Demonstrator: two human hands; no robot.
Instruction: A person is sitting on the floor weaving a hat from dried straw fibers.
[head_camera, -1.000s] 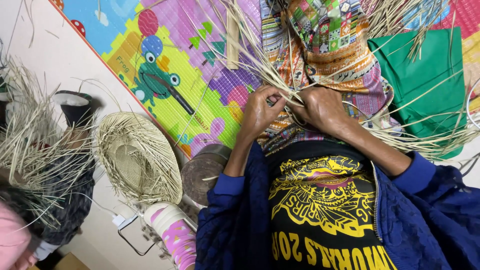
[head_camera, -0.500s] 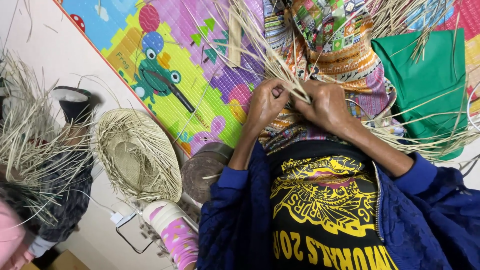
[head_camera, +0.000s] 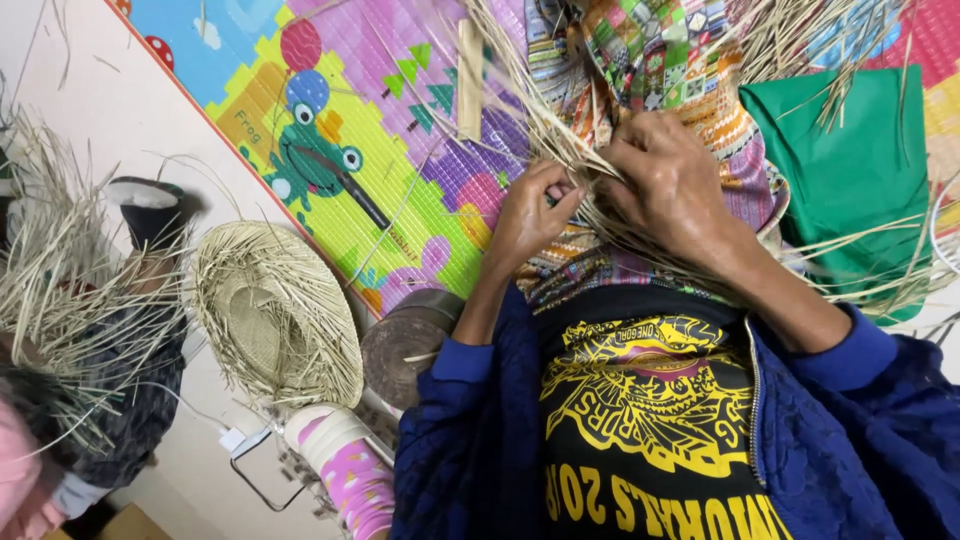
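Both hands' fingers pinch straw strands (head_camera: 560, 140); woven hat (head_camera: 275, 315) lies beside

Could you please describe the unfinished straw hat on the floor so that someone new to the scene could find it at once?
Start from the colourful play mat with the green frog picture. Just off its edge, on the pale floor, lies the straw hat, a round, pale woven disc. Unlike the loose straw bundle to its left, it is tightly woven in the middle, with unwoven strands fringing its rim.
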